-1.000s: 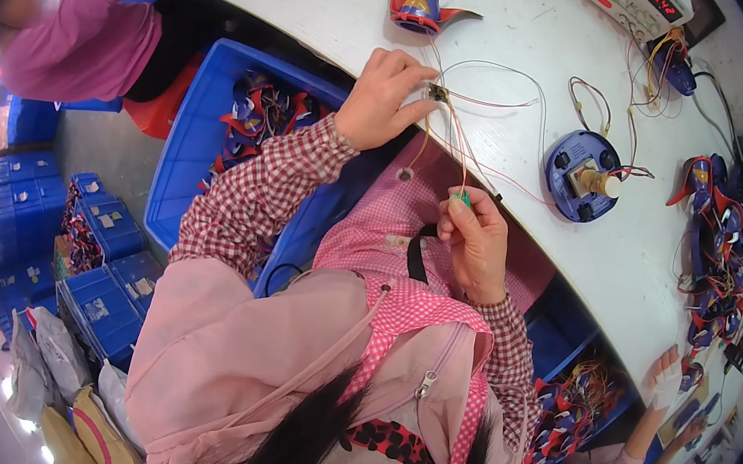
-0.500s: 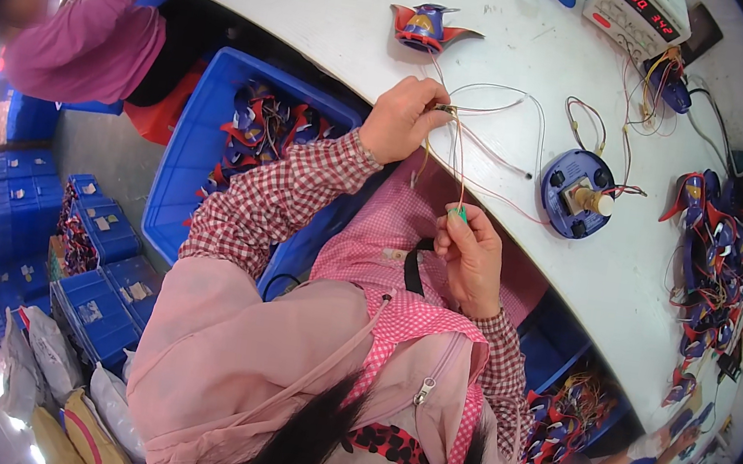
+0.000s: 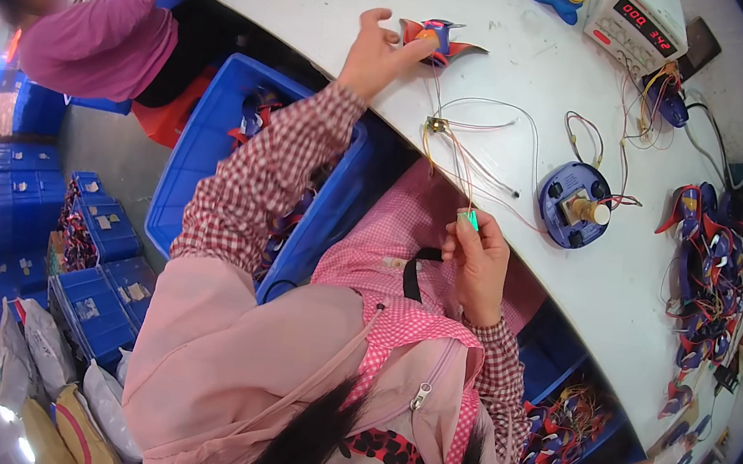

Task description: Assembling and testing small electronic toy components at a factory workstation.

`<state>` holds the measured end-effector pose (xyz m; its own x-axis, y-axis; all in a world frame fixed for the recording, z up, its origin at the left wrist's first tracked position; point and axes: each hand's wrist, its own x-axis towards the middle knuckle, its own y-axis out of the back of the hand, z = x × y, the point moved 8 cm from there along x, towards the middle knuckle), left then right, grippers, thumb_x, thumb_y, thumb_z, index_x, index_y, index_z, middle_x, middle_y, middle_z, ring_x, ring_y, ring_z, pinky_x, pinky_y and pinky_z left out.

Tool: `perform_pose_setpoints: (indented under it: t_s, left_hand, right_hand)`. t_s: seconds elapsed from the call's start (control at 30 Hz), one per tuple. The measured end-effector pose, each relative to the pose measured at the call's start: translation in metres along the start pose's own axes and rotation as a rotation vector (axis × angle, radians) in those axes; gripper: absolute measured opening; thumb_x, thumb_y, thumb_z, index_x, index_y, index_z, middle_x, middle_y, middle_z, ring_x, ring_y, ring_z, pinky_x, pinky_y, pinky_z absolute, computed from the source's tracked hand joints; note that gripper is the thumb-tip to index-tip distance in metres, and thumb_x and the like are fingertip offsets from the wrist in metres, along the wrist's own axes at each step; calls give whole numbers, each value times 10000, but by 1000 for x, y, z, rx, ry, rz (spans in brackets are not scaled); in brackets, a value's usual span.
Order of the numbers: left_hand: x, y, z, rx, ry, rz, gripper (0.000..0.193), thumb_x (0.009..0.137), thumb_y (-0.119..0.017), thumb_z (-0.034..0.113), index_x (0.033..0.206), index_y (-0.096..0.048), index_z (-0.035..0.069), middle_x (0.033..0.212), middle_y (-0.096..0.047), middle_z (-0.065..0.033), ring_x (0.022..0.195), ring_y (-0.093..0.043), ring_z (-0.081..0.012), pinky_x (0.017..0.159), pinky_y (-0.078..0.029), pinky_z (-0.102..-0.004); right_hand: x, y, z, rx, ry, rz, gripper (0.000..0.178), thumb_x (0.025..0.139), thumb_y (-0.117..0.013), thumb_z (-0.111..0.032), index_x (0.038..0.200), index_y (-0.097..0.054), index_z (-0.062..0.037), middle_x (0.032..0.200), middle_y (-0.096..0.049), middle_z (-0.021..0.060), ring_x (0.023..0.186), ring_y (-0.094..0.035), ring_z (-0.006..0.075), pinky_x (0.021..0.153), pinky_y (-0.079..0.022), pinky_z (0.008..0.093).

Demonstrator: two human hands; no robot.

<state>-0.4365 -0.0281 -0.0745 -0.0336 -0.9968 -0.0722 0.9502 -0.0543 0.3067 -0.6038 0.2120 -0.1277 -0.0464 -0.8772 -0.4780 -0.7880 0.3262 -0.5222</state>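
My left hand (image 3: 380, 57) is over the far part of the white table, its fingers apart. Its thumb reaches the yellow patch of a small red and blue plastic shell (image 3: 442, 32); I cannot tell if it presses on it. Between the thumb and fingers of my right hand (image 3: 478, 260) is a small green piece (image 3: 472, 218) with thin wires running up from it. Those wires lead toward a small circuit board (image 3: 439, 125) lying at the table's near edge. Loose wires spread from the board across the tabletop.
A round blue base (image 3: 574, 205) with a pale knob sits to the right. Behind it stands a power supply (image 3: 637, 30). Wired shells (image 3: 708, 276) are heaped at far right. Below the table is a blue bin (image 3: 186, 142). A co-worker (image 3: 100, 46) is at far left, another at lower right.
My left hand has let go of the circuit board and moved up and left to the shell. The board now rests on the table edge. My right hand keeps the green piece, slightly shifted.
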Motion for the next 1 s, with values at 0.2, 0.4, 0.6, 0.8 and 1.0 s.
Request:
perform_pose_setpoints:
  t_s: [0.2,0.4,0.6,0.8,1.0]
  left_hand:
    - [34,-22,-5,154,45,-225,993,631,-831,315,1336,-220,-26,1127,-524,-171,921,-563,-187,773,-478,-286]
    - [23,-28,9,-27,-241,-221,1034,633,-833,198,1369,-141,-21,1130,-537,-180,987,-571,-219,871,-472,-316]
    - [-3,-16,9,156,-368,-96,1020,657,-815,161,1376,-113,-19,1158,-518,-187,1004,-566,-235,882,-463,-321]
    - [-34,23,5,265,-483,312,822,673,-778,146,1312,-290,-26,1126,-497,-189,1039,-518,-288,881,-450,-354]
    - [-156,14,-51,230,-355,44,684,687,-769,170,1232,-403,-19,1195,-433,-168,1080,-471,-273,916,-402,-346]
  right_hand:
    - [-3,4,-10,-160,172,32,177,899,-591,-111,1046,-571,-15,834,-603,39,656,-542,70,557,-457,194]
    - [-9,0,-30,-243,398,93,225,893,-588,-72,1110,-577,-13,827,-594,35,676,-570,88,604,-489,208]
    - [-25,-25,-73,-1046,1000,167,257,866,-589,-4,1123,-592,7,836,-605,70,695,-595,120,614,-493,233]
    - [-18,-28,-69,-1066,1067,75,279,862,-571,23,1141,-582,23,900,-623,100,729,-612,143,644,-504,248]
    - [-2,-17,-50,-576,799,-34,255,901,-543,-24,1148,-560,36,969,-613,106,787,-617,149,672,-530,262]
